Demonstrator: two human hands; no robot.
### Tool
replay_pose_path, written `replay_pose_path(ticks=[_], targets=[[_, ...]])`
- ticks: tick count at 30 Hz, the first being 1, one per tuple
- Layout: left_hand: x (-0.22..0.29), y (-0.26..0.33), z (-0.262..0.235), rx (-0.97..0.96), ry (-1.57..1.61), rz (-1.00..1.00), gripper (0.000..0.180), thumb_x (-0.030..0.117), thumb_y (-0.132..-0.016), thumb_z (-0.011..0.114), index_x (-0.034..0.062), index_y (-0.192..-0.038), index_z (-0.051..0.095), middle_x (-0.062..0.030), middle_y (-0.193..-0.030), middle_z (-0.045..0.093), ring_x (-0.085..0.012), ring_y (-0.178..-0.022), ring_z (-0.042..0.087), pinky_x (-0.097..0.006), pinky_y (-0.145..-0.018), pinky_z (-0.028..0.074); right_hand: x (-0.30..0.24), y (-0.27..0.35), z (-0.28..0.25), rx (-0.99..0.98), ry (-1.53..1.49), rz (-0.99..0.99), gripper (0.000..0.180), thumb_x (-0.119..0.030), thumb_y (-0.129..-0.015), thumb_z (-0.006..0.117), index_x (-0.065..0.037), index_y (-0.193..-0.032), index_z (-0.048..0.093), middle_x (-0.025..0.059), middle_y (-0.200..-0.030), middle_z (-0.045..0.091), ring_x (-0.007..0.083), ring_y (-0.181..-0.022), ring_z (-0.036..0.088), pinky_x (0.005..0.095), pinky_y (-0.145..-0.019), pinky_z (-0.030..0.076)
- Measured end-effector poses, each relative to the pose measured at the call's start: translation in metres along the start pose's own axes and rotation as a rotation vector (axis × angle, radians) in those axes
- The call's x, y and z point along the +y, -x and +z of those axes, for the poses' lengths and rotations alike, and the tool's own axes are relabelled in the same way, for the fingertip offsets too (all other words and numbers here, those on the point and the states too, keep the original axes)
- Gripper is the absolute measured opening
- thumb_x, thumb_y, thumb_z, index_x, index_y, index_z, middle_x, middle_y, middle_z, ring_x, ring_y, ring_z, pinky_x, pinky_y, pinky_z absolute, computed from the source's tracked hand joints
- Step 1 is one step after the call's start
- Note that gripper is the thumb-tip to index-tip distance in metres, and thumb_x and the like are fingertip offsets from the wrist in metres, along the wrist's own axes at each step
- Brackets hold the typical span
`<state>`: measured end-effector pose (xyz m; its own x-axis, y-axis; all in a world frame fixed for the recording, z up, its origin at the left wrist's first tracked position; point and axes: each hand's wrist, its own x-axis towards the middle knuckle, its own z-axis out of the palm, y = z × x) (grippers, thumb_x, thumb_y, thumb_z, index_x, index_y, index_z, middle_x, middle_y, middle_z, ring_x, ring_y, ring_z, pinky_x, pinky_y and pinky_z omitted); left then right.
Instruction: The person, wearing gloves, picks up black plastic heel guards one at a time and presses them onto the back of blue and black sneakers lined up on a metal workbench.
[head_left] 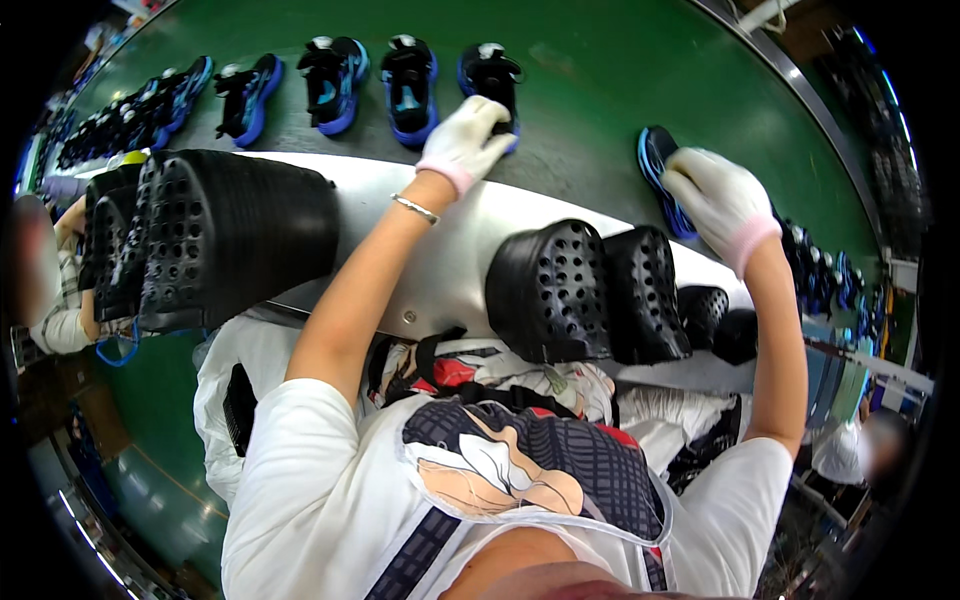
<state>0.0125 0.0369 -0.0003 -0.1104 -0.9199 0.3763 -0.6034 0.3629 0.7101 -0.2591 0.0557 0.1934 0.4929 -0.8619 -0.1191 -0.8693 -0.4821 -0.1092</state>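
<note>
Both of my hands wear white gloves with pink cuffs. My left hand is closed at the heel end of a black and blue sports shoe, which lies on the green surface in front of me. Farther right, my right hand has its fingers curled against the side of another blue and black shoe. That shoe stands apart from the row and appears tilted; the glove hides part of it.
Several similar shoes line the green belt leftward, and more sit far right. Along the metal ledge stand large black pieces with round holes at left and smaller ones at right. A person is at far left, another at right.
</note>
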Motion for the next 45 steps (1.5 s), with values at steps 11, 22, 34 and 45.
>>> replay_pose_path(ticks=[11,22,34,45], targets=[[-0.004,0.065,0.003,0.066,-0.088,0.245,0.014,0.007,-0.080,0.068,0.0006,-0.091,0.064,-0.0138,-0.098,0.061,-0.0303,-0.090,0.061,-0.035,-0.080,0.050,0.008,0.174,0.089,0.173,-0.535,0.637,0.019,-0.017,-0.091,0.056,0.000,-0.095,0.064,0.0119,-0.077,0.062,0.0187,-0.067,0.060,0.0285,-0.067,0.048],[0.001,0.053,0.008,0.081,-0.164,0.194,0.014,0.009,-0.079,0.067,0.0036,-0.091,0.062,-0.0133,-0.101,0.061,-0.0325,-0.097,0.058,-0.039,-0.086,0.047,0.012,0.199,0.113,0.597,-0.255,0.660,0.015,-0.014,-0.088,0.061,-0.003,-0.097,0.065,0.0125,-0.094,0.065,0.0278,-0.087,0.063,0.0335,-0.079,0.049],[0.081,-0.066,0.004,-0.243,-0.359,0.356,0.027,0.023,-0.084,0.064,0.0047,-0.104,0.066,-0.0119,-0.110,0.061,-0.0292,-0.099,0.059,-0.036,-0.088,0.047,0.030,0.215,0.142,0.502,-0.190,0.814,0.038,-0.023,-0.074,0.072,-0.009,-0.108,0.062,0.0095,-0.113,0.058,0.0299,-0.104,0.055,0.0381,-0.090,0.045],[0.145,-0.111,0.134,-0.936,0.018,0.713,0.044,0.019,-0.086,0.063,0.0040,-0.126,0.051,-0.0149,-0.119,0.057,-0.0292,-0.110,0.056,-0.035,-0.095,0.044,0.045,0.223,0.131,0.543,-0.318,0.776,0.047,-0.031,-0.071,0.074,-0.005,-0.107,0.058,0.0146,-0.108,0.057,0.0331,-0.096,0.057,0.0394,-0.086,0.047]])
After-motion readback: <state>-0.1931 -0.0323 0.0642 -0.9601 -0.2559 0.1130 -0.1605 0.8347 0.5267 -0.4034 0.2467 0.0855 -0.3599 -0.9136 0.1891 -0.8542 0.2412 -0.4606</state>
